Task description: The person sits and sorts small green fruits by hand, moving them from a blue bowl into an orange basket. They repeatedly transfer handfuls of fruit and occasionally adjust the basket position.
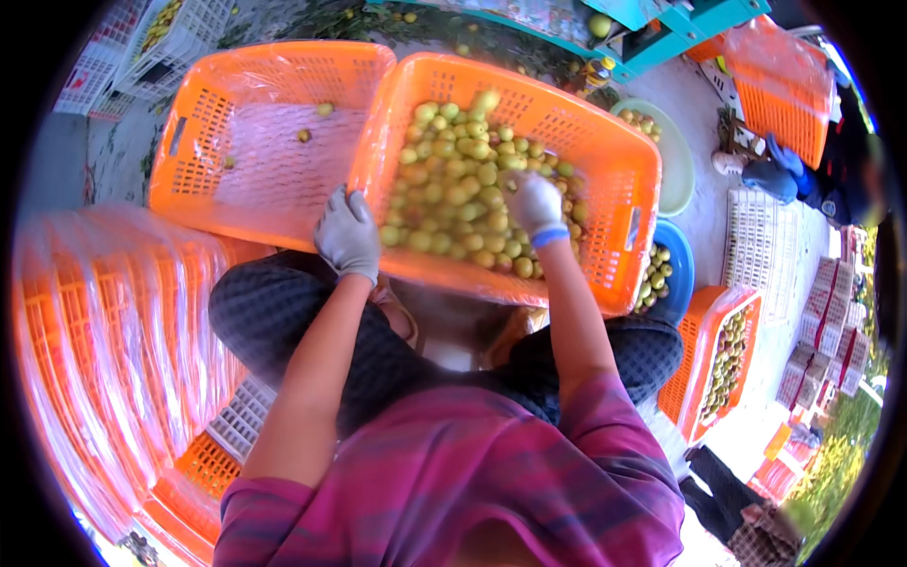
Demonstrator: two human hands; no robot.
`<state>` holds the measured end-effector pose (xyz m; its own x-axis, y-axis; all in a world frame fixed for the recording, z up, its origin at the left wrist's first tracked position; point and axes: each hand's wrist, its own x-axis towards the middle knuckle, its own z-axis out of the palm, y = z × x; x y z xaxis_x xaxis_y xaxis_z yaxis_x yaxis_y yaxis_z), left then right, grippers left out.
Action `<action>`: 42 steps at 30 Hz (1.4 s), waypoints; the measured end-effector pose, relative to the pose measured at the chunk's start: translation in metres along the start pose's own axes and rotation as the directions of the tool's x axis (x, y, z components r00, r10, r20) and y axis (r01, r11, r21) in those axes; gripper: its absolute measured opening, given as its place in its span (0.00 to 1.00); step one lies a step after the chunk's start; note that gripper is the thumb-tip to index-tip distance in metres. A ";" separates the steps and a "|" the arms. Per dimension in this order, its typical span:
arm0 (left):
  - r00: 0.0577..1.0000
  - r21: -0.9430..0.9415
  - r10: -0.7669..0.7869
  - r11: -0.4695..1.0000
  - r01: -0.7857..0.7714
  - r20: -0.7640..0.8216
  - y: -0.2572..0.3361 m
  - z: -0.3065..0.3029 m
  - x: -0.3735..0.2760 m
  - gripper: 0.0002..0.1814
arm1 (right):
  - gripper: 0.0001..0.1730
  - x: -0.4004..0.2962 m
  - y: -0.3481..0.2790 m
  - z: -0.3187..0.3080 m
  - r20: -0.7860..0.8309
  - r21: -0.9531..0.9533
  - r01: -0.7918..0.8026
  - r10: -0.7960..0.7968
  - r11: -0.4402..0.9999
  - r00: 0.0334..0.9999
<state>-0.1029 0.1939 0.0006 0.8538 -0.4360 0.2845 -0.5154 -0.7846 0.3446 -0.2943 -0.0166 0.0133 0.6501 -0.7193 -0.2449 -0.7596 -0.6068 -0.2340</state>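
Two orange plastic crates stand side by side in front of my knees. In the right crate [609,234] lies a heap of round yellow-green fruits [468,184], some blushed reddish. My right hand [535,202], in a pale glove with a blue cuff, reaches into this heap; its fingertips are blurred, and whether they hold a fruit cannot be told. My gloved left hand [347,237] grips the near rim where the two crates meet. Clear plastic film lines the left crate [191,163], and a few loose fruits [304,135] lie on its bottom.
Film-wrapped orange crates [120,333] are stacked at my left. To the right are a pale green basin [680,166], a blue basin [680,262] and a filled orange crate [691,368]. Turquoise machinery [652,42] stands ahead. A person [836,177] handles crates at far right.
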 end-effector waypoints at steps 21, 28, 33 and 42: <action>0.999 0.061 -0.025 0.998 0.024 0.032 0.010 0.007 -0.003 0.21 | 0.46 -0.194 0.258 -0.019 0.260 0.742 0.344 0.720 -0.575 0.644; 0.995 0.089 0.077 0.993 -0.072 -0.055 0.007 -0.007 -0.008 0.23 | 0.26 -0.165 0.195 0.004 -0.107 0.992 0.100 0.907 0.072 0.407; 0.995 0.094 0.036 0.995 -0.027 -0.089 0.003 -0.007 -0.011 0.24 | 0.18 -0.125 0.147 0.003 -0.411 0.855 -0.060 0.743 0.516 0.528; 0.999 0.088 0.037 0.996 -0.035 -0.029 0.006 -0.005 -0.011 0.26 | 0.19 -0.084 0.080 0.117 0.543 -0.028 -0.050 0.057 0.998 0.838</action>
<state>-0.1159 0.1959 0.0043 0.8315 -0.4521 0.3229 -0.5364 -0.8046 0.2548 -0.4072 0.0350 -0.0949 0.5120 -0.4540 -0.7292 -0.7914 -0.5794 -0.1949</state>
